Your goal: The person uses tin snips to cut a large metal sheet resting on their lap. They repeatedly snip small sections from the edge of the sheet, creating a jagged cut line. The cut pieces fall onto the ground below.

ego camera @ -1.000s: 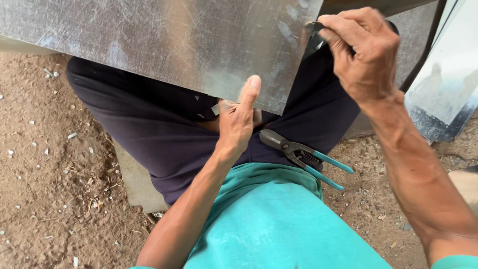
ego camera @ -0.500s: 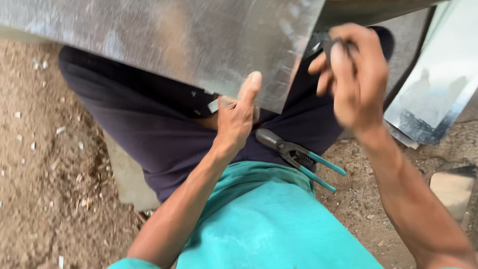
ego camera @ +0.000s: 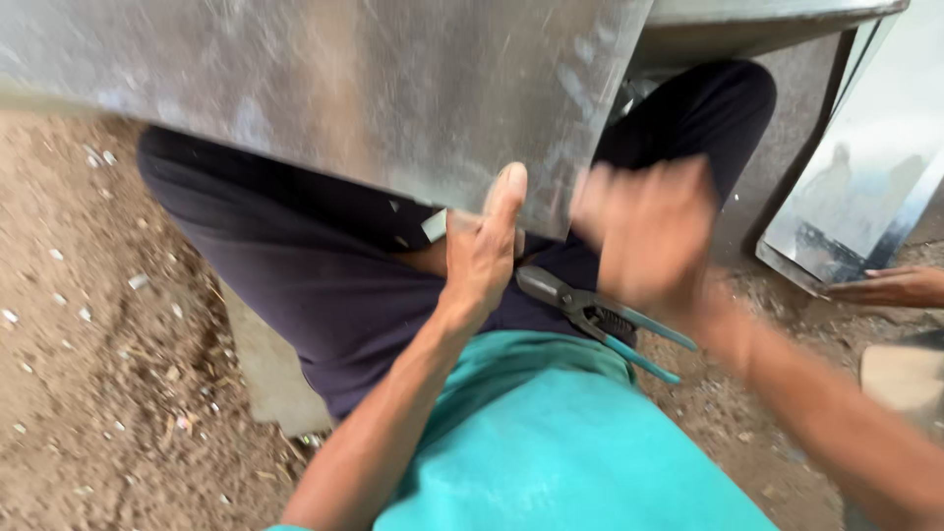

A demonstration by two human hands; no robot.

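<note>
A: What is the left hand [ego camera: 482, 258] doing?

B: It grips the bottom edge of the big, flat, shiny grey metal sheet [ego camera: 324, 88], thumb up against it. The sheet rests over the lap.

A: And the right hand [ego camera: 644, 231]?

B: It is blurry, just beside that sheet's corner. I cannot tell if it is open or closed.

A: How would the sheet feel?

B: I think stiff, thin and sharp, so hold the edge with care. The metal snips with blue-green handles [ego camera: 600, 320] lie right under both hands. No labels show
</note>
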